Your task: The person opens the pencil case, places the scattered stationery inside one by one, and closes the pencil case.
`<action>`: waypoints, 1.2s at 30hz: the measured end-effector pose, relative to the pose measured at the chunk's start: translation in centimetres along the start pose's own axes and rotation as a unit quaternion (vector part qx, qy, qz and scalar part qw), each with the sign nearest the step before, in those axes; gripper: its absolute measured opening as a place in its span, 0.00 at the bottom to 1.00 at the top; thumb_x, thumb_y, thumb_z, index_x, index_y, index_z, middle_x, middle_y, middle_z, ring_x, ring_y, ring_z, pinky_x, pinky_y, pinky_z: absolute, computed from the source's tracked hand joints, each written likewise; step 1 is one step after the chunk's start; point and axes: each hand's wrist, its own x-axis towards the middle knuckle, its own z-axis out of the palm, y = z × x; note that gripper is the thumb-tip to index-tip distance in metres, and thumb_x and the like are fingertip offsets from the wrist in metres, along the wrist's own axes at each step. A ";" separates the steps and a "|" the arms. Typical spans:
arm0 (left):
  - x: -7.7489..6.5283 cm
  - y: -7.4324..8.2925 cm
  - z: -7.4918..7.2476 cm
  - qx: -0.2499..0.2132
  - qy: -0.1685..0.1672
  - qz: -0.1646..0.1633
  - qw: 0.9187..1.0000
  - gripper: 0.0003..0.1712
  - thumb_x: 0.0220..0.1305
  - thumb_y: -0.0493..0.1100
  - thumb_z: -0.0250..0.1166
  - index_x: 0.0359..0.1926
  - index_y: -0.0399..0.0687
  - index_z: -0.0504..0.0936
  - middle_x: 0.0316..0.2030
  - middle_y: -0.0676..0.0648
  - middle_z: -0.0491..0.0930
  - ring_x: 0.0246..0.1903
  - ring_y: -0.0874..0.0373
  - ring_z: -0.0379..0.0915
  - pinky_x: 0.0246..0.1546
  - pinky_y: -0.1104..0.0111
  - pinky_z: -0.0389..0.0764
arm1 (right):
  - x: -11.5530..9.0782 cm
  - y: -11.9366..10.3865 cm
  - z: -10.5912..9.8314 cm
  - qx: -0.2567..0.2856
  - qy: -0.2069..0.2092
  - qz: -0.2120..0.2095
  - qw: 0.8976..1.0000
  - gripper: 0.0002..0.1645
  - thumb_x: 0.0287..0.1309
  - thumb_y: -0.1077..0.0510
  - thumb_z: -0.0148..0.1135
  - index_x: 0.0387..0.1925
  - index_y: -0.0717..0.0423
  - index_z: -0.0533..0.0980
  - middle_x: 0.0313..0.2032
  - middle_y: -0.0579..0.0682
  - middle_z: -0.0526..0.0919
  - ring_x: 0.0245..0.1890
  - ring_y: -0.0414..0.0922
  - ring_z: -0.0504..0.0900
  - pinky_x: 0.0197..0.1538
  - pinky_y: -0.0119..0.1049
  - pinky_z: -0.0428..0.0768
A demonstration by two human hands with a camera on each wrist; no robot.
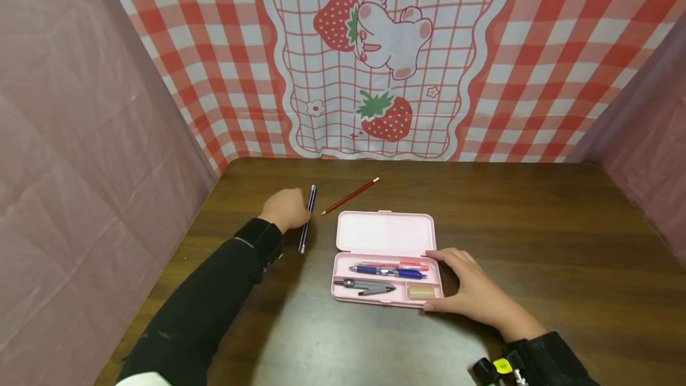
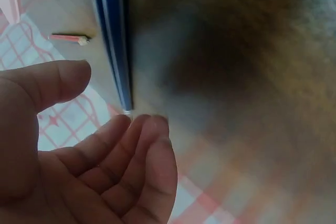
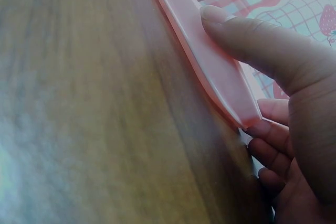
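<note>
A pink pencil case [image 1: 386,233] lies with its lid folded back. Inside are a blue pen [image 1: 388,271], a pinkish-red pen [image 1: 412,265], a grey drawing compass [image 1: 367,286] and a beige block [image 1: 422,293] in the small corner compartment. My right hand [image 1: 479,290] holds the case's right end, thumb at the near edge and fingers round the end. My left hand [image 1: 286,210] is beside a slim dark-blue stick [image 1: 307,219] with pale stripes and light ends. In the left wrist view its fingertips [image 2: 155,127] are at the stick's end, with the thumb apart.
A red pencil [image 1: 351,196] with a white end lies slantwise behind the case on the brown wooden table [image 1: 536,225]. Behind the table hangs a red-and-white checked cloth [image 1: 536,76]. Pink fabric [image 1: 96,165] hangs along the left side.
</note>
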 end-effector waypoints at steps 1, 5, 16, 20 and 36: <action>0.0 -0.3 0.0 -0.013 -0.007 -0.006 1.000 0.10 0.58 0.46 0.68 0.32 0.43 0.81 0.32 0.44 0.81 0.32 0.48 0.77 0.35 0.55 0.79 | 0.0 0.0 0.0 0.001 -0.003 0.001 1.000 0.60 0.36 0.32 0.84 0.68 0.53 0.72 0.58 0.49 0.77 0.61 0.53 0.69 0.62 0.62 0.68; 0.2 -1.2 0.3 -0.056 -0.031 -0.012 0.998 0.14 0.57 0.49 0.71 0.27 0.43 0.82 0.26 0.46 0.80 0.28 0.49 0.75 0.32 0.58 0.77 | 0.0 -0.2 0.2 0.001 -0.007 0.003 1.000 0.59 0.37 0.31 0.83 0.68 0.53 0.72 0.58 0.49 0.77 0.61 0.53 0.69 0.62 0.63 0.68; 0.5 -1.7 0.5 -0.230 -0.089 -0.097 0.964 0.14 0.56 0.42 0.78 0.26 0.36 0.83 0.16 0.46 0.78 0.16 0.57 0.76 0.23 0.65 0.83 | -0.2 -0.5 -0.1 0.001 0.005 -0.012 1.000 0.58 0.38 0.33 0.84 0.68 0.54 0.73 0.57 0.49 0.77 0.60 0.54 0.70 0.61 0.63 0.68; 0.5 -1.5 0.4 -0.241 -0.086 -0.103 0.961 0.10 0.54 0.37 0.75 0.25 0.35 0.83 0.16 0.46 0.79 0.15 0.57 0.76 0.21 0.66 0.83 | -0.2 -0.6 -0.2 0.001 0.002 -0.007 1.000 0.58 0.38 0.33 0.84 0.68 0.54 0.72 0.57 0.49 0.77 0.60 0.54 0.70 0.61 0.63 0.68; 0.4 -0.6 0.6 -0.138 -0.053 -0.099 0.984 0.12 0.53 0.45 0.72 0.21 0.43 0.83 0.17 0.48 0.79 0.18 0.56 0.75 0.20 0.66 0.72 | -0.1 -0.4 -0.3 0.000 -0.006 0.005 1.000 0.58 0.39 0.32 0.83 0.68 0.54 0.72 0.58 0.50 0.77 0.61 0.55 0.69 0.62 0.65 0.67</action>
